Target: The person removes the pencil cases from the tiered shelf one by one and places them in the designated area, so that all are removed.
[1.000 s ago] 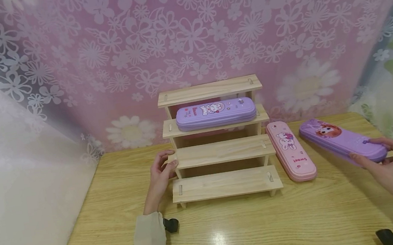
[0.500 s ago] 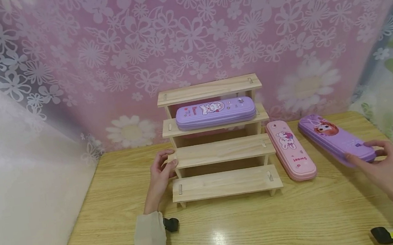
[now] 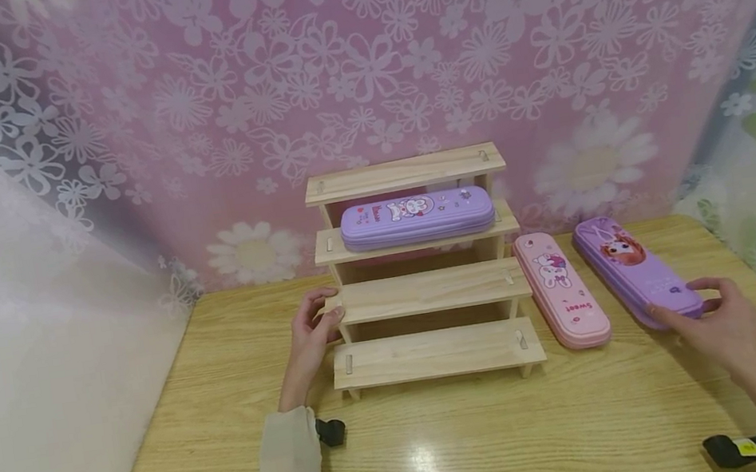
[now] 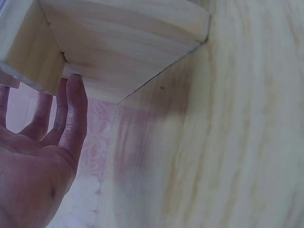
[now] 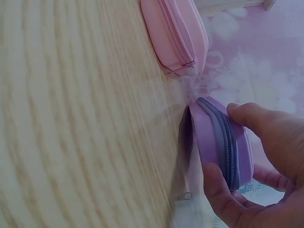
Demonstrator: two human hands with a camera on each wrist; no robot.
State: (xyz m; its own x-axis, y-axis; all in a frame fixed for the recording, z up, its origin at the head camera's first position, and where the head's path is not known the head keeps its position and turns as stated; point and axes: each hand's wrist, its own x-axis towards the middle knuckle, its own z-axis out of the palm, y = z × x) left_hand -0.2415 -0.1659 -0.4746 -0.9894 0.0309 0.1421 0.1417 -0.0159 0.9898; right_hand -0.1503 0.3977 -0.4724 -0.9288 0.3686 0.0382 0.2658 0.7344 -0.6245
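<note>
My right hand (image 3: 725, 328) grips the near end of a purple zippered pencil case (image 3: 653, 284) with a red-haired girl printed on its lid. Thumb and fingers lie on opposite sides of the case; in the right wrist view its zipped end (image 5: 231, 152) sits close over the table, a dark shadow beneath it. To its left lies a pink pencil case (image 3: 565, 294) with a white rabbit and "Sweet" on it. My left hand (image 3: 309, 338) holds the left end of a tiered wooden rack (image 3: 429, 291); in the left wrist view the fingers (image 4: 73, 114) reach up against its side.
Another purple pencil case (image 3: 417, 218) with a cartoon print rests on the rack's second tier from the top. A pink flowered curtain (image 3: 355, 70) hangs behind the wood-grain table (image 3: 493, 437). White and green-patterned fabric borders the left and right sides.
My right hand has moved left and lowered with the purple pencil case, bringing it beside the pink one and turning it to lie more nearly parallel. The left hand stays on the rack.
</note>
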